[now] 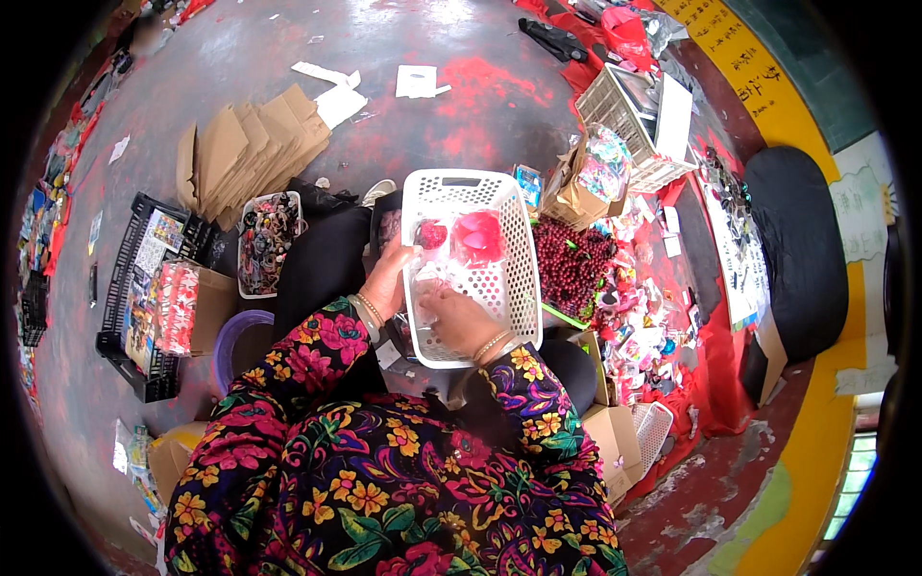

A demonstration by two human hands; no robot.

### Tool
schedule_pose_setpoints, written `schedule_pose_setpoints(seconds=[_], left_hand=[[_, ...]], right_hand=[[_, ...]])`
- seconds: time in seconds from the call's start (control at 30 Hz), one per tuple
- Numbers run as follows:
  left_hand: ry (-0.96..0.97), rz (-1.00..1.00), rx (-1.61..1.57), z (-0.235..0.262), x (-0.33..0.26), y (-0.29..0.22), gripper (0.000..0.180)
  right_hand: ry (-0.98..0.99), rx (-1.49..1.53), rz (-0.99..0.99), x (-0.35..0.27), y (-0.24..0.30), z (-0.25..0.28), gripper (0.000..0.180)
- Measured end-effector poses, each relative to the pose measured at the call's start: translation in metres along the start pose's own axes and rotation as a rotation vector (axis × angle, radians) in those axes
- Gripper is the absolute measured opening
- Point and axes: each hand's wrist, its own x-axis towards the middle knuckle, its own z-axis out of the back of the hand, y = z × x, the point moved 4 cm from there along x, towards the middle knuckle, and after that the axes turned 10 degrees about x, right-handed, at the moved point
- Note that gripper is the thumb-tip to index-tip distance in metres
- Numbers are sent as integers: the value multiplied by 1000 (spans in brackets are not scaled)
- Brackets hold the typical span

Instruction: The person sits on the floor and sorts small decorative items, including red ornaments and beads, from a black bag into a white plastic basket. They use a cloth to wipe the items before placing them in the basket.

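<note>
A white perforated plastic basket (521,331) rests across my lap. My left hand (387,278) is at its left rim, thumb and fingers pinched on the upper part of a clear plastic bag (437,272). A small dark-red item (431,234) shows at the bag's top end; whether it is inside cannot be made out. Over the basket, my right hand (463,322) has its fingers closed at the bag's lower end. Beyond the hands, a bright red and pink packaged item (478,239) lies in the basket.
Dark-red beaded strands (573,267) and an open carton of packets (588,182) stand to the right. On the left are a basket of small dark items (270,245), a black crate (134,317), a purple tub (235,341) and folded cardboard (250,149).
</note>
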Motion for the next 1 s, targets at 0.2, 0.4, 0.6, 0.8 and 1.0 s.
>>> schedule_pose_setpoints(seconds=[0.2, 0.4, 0.6, 0.8, 1.0], left_hand=[[-24, 6, -60, 0, 1, -3, 44], [-139, -34, -155, 29, 6, -16, 42], [-143, -113, -177, 23, 16, -64, 42], [-174, -247, -59, 37, 38, -117, 41], [-211, -339, -156, 46, 49, -121, 42]], right_hand=[[-16, 5, 5, -3, 7, 11, 29], [-1016, 1006, 212, -44, -7, 124, 20], [-1252, 1711, -182, -83, -148, 112, 24], [-1011, 1442, -414, -49, -163, 74, 22], [-485, 1182, -718, -9, -203, -22, 21]])
